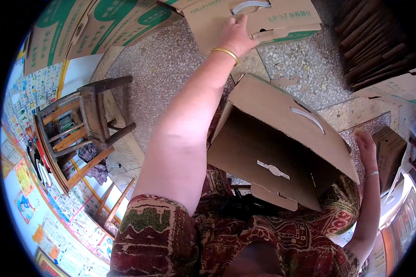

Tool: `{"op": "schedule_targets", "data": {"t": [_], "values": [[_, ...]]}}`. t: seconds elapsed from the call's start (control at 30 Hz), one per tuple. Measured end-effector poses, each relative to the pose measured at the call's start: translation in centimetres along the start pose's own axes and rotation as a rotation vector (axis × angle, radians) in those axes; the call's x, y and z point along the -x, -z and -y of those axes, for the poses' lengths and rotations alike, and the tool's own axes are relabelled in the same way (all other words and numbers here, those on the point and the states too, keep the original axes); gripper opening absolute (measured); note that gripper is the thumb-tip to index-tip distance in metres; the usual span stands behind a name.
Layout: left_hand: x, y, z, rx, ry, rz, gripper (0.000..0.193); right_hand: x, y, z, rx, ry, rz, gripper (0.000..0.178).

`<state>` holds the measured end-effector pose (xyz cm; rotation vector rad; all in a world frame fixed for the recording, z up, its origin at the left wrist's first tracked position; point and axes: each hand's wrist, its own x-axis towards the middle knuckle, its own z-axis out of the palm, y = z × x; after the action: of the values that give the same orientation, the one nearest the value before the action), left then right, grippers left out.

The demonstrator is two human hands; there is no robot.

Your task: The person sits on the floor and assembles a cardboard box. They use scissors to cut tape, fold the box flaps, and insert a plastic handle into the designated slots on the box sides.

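Note:
My left hand [236, 37], a gold bangle at its wrist, reaches far forward to a brown cardboard carton [282, 18] with green print and a white plastic handle. Its fingers are bent and closed on the carton near the handle; the fingertips are partly hidden. An open cardboard box [286, 104] rests tilted on my lap, its mouth toward me and a white handle on its upper panel. Inside it a slotted panel and a small flap show. To the right of this box, my right hand [366, 144] is raised with loosely bent fingers, holding nothing visible.
Large printed cartons [97, 30] stand at the far left. A wooden chair [88, 120] lies or stands left of me, with checked cloth by it. Stacked flattened cardboard [372, 41] fills the far right, and another brown box [390, 154] sits beyond my right hand.

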<state>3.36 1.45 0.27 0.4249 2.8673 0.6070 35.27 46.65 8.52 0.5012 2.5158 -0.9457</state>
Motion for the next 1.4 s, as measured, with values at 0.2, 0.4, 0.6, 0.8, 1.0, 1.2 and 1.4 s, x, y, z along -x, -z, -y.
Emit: {"op": "schedule_targets", "data": {"t": [0.2,0.4,0.6,0.8,1.0,1.2,1.4], "values": [[-1.5,-1.1,-0.9,0.056,0.101,-0.006,0.104,12.6,0.3,-20.2,0.045,-0.36,0.019,0.023],[-0.7,-0.4,-2.9,-0.169,0.217,-0.036,0.102,19.6,-6.2,-21.9,-0.043,-0.553,0.142,0.029],[-0.6,0.9,-5.7,-0.179,0.096,-0.267,0.076,14.2,-14.8,-15.6,-0.009,-0.364,-0.017,0.033],[-4.7,-1.4,2.3,-0.181,0.066,-0.019,0.095,-1.1,-20.8,-9.8,0.122,-0.174,-0.219,0.037],[-10.9,-2.3,14.8,-0.174,-0.121,-0.057,0.08,-10.8,-23.8,-11.7,0.253,-0.222,-0.351,0.041],[-8.3,-2.4,11.8,-0.165,-0.149,0.098,0.06,-11.9,-26.2,-17.3,0.367,-0.164,-0.339,0.046],[-5.9,1.1,11.7,-0.492,-0.412,0.203,0.069,-10.8,-27.0,-13.7,0.523,-0.024,-0.619,0.028]]}}
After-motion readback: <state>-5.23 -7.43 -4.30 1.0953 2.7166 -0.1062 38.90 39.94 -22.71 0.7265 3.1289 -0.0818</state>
